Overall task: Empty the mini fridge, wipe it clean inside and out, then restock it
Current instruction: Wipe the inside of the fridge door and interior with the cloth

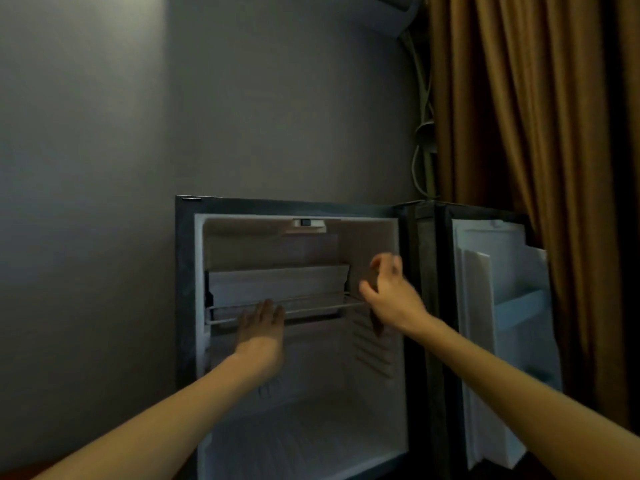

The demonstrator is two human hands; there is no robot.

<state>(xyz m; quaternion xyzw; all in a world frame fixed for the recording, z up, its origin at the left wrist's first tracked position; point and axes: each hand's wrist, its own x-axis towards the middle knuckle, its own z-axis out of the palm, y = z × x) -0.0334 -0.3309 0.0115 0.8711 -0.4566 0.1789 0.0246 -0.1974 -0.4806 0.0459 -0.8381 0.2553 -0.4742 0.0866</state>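
The black mini fridge (185, 271) stands open against a grey wall, and its white inside holds no food or drink. A wire shelf (311, 308) runs across the middle, under a white freezer box (277, 285). My left hand (261, 327) reaches in with straight fingers that touch the shelf's front rail. My right hand (391, 292) is at the right inner wall, its fingers curled round a dark brown cloth (377, 322) that hangs below the palm. The door (485, 341) is swung out to the right, and its white racks look bare.
A brown curtain (536, 116) hangs right behind the open door. Cables (424, 133) run down the corner between the wall and the curtain. An air conditioner (391, 12) sits at the top edge.
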